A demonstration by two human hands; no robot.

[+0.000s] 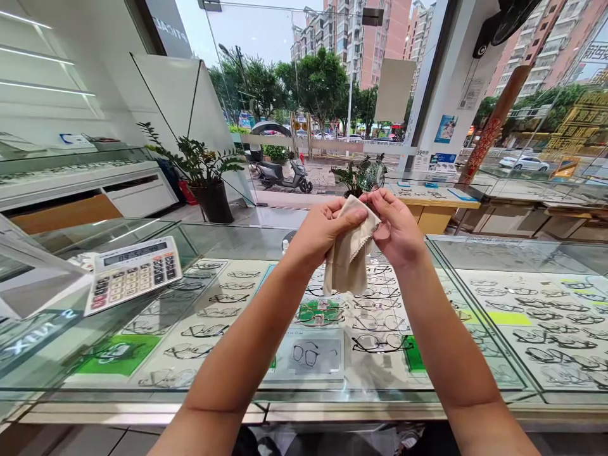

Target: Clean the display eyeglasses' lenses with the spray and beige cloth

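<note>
Above the display desk [166,413], our left hand [320,231] closes on the cloth [346,256], seemingly to keep fingers off the glasses [374,176]; our right hand [399,231] pinches their frame, likely for steadiness, leaving 1 lens exposed above both hands.

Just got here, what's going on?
The person's left hand pinches a beige cloth above the glass display counter. Beside it, the right hand seems to hold round-lensed glasses, which show only partly above the hands. Rows of eyeglasses lie inside the counter, and a calculator sits to the left.
</note>
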